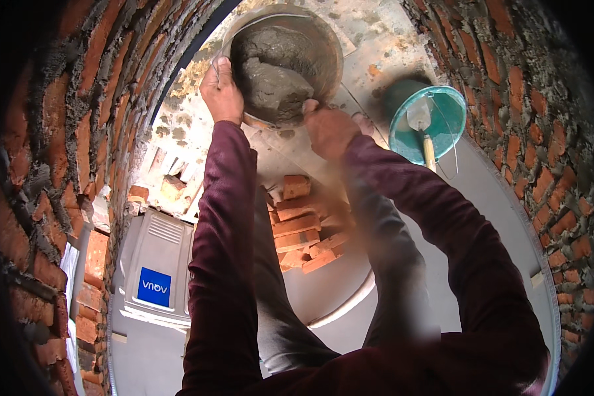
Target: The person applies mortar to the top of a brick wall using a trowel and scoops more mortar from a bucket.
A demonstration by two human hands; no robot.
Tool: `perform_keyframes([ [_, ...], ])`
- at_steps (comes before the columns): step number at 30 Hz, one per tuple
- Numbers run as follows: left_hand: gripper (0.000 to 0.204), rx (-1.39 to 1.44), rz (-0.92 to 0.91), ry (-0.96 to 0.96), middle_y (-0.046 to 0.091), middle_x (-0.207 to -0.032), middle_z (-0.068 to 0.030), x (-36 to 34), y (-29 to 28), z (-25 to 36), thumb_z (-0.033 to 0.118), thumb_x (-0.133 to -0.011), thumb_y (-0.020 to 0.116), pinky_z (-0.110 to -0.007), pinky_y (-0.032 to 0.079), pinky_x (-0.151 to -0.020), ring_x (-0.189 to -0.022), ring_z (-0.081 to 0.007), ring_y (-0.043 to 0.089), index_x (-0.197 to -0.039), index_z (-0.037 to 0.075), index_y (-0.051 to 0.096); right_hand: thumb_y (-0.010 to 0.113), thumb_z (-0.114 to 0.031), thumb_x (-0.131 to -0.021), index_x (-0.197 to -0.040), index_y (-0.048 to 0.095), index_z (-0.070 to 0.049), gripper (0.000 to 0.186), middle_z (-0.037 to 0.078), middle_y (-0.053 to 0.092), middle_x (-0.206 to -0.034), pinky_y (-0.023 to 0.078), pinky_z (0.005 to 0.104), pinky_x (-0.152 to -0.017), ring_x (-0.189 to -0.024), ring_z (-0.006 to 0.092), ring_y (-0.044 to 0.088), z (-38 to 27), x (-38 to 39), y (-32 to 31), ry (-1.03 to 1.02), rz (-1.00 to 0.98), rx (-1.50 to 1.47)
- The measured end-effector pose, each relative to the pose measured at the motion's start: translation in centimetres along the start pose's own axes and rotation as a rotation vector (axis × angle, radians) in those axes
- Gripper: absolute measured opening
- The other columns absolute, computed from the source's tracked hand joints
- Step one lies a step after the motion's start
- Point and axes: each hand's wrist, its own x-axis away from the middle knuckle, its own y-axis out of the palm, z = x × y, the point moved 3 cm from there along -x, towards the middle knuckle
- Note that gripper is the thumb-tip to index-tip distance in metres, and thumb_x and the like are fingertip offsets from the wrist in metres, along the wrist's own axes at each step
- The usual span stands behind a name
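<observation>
Bucket (329, 53) probably heavy; wet mortar (274, 79) looks soft, may slump. Your left hand (224, 94) and right hand (331, 129) pinch its rim; opposite-side holds should balance best.

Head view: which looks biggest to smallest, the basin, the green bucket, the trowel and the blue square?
1. Basin
2. Green bucket
3. Trowel and blue square: both look smaller than the bucket, but the trowel is long and thin and the square is short and wide, so I can't rank them.
</observation>
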Motion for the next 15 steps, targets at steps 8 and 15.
perform_keyframes([
  [8,0.029,-0.069,-0.061,-0.067,0.056,-0.067,-0.0028,-0.1,-1.3,-0.6,0.024,-0.097,0.05,-0.029,0.041,-0.061,-0.063,-0.0115,0.046,-0.094,-0.001,0.065,0.057,-0.009,-0.081,-0.112,0.043,0.006,0.037,0.016,0.062,-0.076,0.053,0.0403,-0.065,-0.073,0.0302,0.065,3.6,1.6,-7.9,-0.052,0.056,0.31],
  [15,0.029,0.004,-0.061,0.016,0.055,-0.067,-0.0012,1.2,-0.8,-0.9,0.024,-0.096,0.051,-0.028,0.04,-0.06,-0.064,-0.0096,0.046,-0.094,-0.002,0.064,0.054,-0.01,-0.081,-0.112,0.049,0.008,0.036,0.021,0.066,-0.088,0.054,0.0382,-0.077,-0.086,0.0346,0.066,6.7,-6.5,-1.7,0.08,-0.081,0.149],
])
